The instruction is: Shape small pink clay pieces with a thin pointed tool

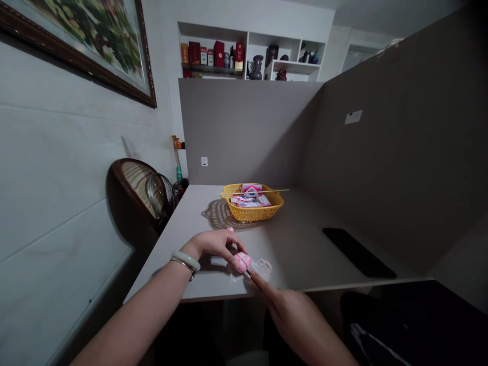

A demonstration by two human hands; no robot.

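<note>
Now the left hand (220,244) has its grip pinched on a smooth pink lump (243,262) near the front edge of the desk (301,254), likely to keep it steady. The right hand (281,301) grips a thin dark stick (249,273), its tip by the lump. Crinkly clear plastic (263,270) lies underneath, maybe for cleanness. Behind sits a holey yellow basket (267,213) of boxes (246,200).

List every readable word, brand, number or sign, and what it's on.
No text is legible.
Packets in the yellow basket: printed, too small to read.
Boxes on the wall shelf: markings too blurred to read.
Pink piece in the left hand: no lettering visible.
</note>
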